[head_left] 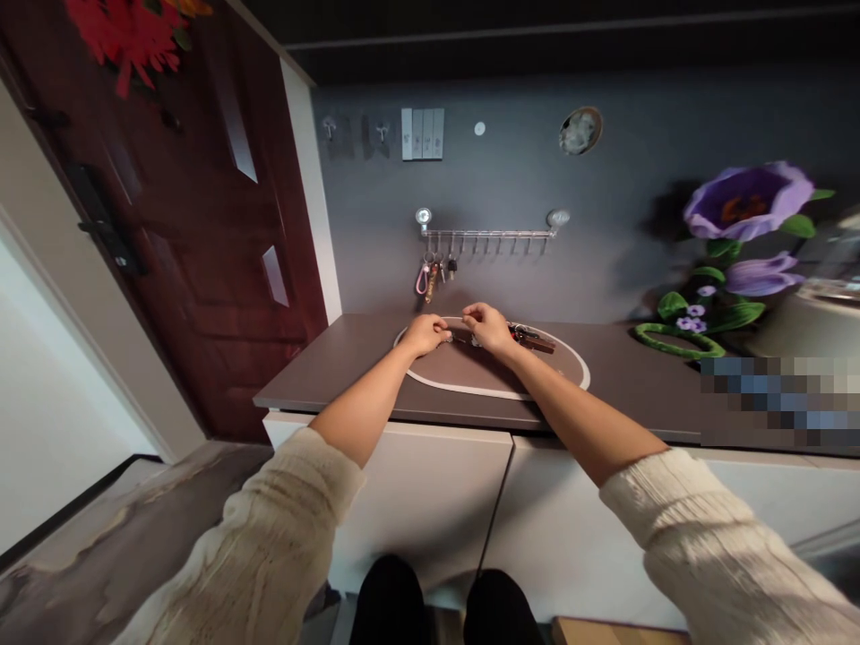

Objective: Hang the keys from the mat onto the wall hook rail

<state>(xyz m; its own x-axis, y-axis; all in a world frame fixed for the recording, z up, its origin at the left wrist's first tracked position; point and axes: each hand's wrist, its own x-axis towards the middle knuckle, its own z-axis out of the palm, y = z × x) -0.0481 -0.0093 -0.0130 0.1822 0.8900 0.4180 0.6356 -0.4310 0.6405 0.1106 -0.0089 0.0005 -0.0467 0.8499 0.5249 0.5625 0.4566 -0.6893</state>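
Head view: we're standing at a low cabinet (376,354), both arms stretched out over an oval mat (484,376) on its top.

Our left hand (425,333) and right hand (488,327) are curling in toward each other at the far edge of the mat, fingers bent and pinching. They're meeting on a small bunch of keys (463,339); we can't tell exactly which piece each hand is gripping, it's too small here. Looks like both are closing on it, not flat or spread.

A second bunch of keys with a dark tag (530,338) is lying on the mat just beside our right hand, touching or nearly so.

Step in hand, as we're reading it: working the keys between the two hands, likely sorting or separating at the ring. Next move is calling for a firm pinch on one side and a fine twist or pull on the other.

On the wall above, a hook rail (489,233) is carrying a few keys (434,273) at its left end, well apart from our hands. The door (202,224) is standing to the left, a purple flower (745,202) to the right.
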